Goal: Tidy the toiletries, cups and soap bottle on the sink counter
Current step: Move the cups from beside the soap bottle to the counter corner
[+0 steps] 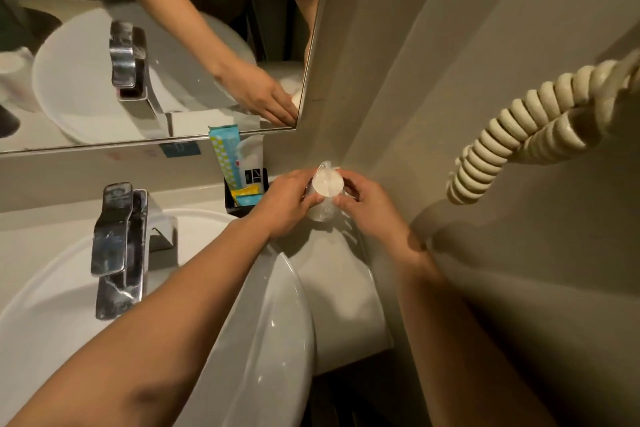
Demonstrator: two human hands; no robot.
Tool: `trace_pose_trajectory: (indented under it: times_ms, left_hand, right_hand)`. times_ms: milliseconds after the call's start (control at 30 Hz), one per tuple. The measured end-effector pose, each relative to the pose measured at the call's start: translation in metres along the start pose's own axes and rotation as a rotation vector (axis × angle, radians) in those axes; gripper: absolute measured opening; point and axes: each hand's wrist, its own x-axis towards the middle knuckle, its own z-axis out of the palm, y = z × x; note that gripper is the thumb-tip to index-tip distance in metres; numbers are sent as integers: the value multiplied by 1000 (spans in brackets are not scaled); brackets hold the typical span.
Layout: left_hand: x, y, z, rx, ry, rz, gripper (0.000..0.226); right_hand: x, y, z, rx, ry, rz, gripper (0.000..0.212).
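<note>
Seemingly both hands were busy with one wrapped cup [325, 185], just right of the frame's centre, in the corner where the table [339, 274] met the wall. From the single head view, the left hand [289, 203] curled around the cup's left side and the right hand [363, 206] pinched its right side, so both were closed on it, holding it tilted with its round end toward the camera. Clear plastic wrap covered the cup and bunched at its far end.

To do this step well, I would judge that the cup should be set upright close to the wall, just right of the black tray [230, 199], with a light grip so the thin wrap does not tear or the cup crush.

Left of the cup, the tray held a tall blue-and-yellow patterned packet [225, 156], a white sachet [251, 163] with a dark label, and small yellow and blue packets [246, 196]. Printing showed on these, but none was sharp enough to read. Further left stood the chrome faucet [119, 246] over the sink [263, 340].
</note>
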Motion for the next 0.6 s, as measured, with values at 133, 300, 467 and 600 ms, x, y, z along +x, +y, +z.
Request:
trace_pose_trajectory:
  times_ms: [133, 300, 467, 600]
  left_hand:
    - [10, -4, 10, -11, 29, -23, 48]
    - [20, -10, 20, -22, 19, -51, 48]
    - [27, -19, 25, -7, -8, -85, 51]
    - [30, -24, 31, -16, -5, -108, 51]
  right_hand:
    - [9, 10, 6, 27, 32, 7, 46]
    - [17, 23, 10, 58, 51, 49, 50]
    - [24, 32, 15, 112, 47, 98, 53]
    - [29, 36, 19, 121, 45, 139, 54]
